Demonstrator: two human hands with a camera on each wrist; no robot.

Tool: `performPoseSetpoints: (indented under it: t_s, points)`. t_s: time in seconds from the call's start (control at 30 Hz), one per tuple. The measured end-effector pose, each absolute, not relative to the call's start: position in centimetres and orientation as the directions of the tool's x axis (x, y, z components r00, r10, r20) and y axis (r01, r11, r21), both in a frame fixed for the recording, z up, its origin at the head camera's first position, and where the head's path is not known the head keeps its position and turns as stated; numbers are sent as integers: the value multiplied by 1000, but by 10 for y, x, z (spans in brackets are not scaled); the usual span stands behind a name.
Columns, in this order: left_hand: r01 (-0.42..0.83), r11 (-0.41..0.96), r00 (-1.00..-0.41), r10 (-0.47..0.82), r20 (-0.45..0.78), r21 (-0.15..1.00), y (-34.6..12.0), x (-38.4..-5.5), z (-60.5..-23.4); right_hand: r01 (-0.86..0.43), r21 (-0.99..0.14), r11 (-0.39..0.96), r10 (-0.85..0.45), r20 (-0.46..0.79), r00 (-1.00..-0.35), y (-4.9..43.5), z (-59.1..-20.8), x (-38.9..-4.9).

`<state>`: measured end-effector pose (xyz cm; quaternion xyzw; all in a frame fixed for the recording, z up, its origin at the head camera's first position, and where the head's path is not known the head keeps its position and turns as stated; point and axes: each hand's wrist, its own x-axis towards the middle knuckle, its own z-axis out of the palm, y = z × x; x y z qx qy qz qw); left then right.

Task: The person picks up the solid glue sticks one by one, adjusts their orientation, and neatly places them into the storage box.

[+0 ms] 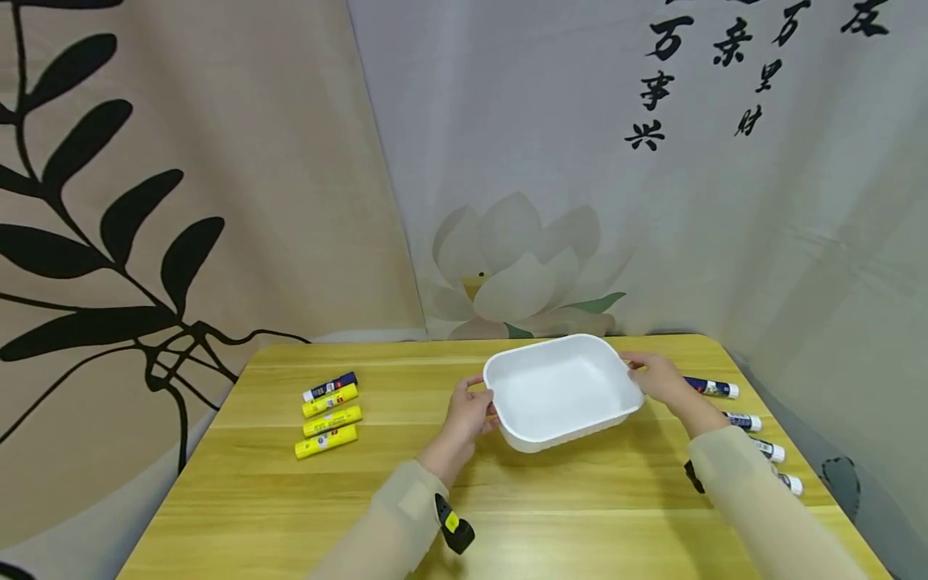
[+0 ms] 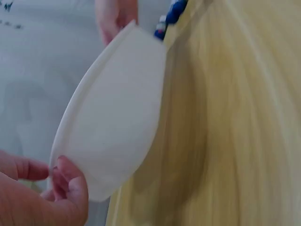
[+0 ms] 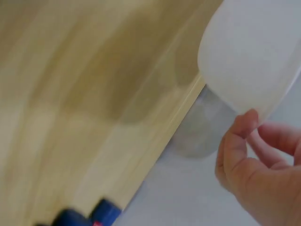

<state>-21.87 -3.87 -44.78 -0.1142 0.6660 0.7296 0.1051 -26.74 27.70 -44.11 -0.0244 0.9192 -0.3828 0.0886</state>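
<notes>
A white rectangular plastic tray with rounded corners is held up above the wooden table, its hollow side facing the head camera and nothing inside. My left hand pinches its left rim between thumb and fingers. On the opposite side my right hand grips the right rim. In the left wrist view the tray's outer wall shows, with the left hand at its near corner. From the right wrist, the right hand pinches the rim of the tray.
Left on the table lie several glue sticks in a column: a blue one and yellow ones, such as the yellow glue stick. Several blue glue sticks with white ends, one blue glue stick among them, lie along the right edge, partly behind the right arm.
</notes>
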Motion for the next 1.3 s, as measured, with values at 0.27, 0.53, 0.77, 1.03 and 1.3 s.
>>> performPoseSetpoints:
  t_s: [0.27, 0.53, 0.77, 1.03, 1.3]
  points:
    - [-295, 41, -954, 39, -297, 955, -111, -243, -469, 168, -891, 421, -114, -236, -965, 228, -452, -242]
    - [-275, 81, -960, 39, -279, 958, -156, -240, -482, 174, -949, 265, -107, -208, -972, 191, -465, -235]
    - [-264, 96, -963, 32, -268, 960, -164, -240, -486, 203, -955, 219, -74, -223, -972, 178, -478, -237]
    - [-271, 122, -962, 8, -274, 955, -165, -244, -493, 213, -949, 235, -37, -227, -973, 171, -477, -242]
    - [-286, 151, -958, -17, -286, 946, -163, -242, -488, 223, -945, 237, -15, -233, -972, 170, -476, -243]
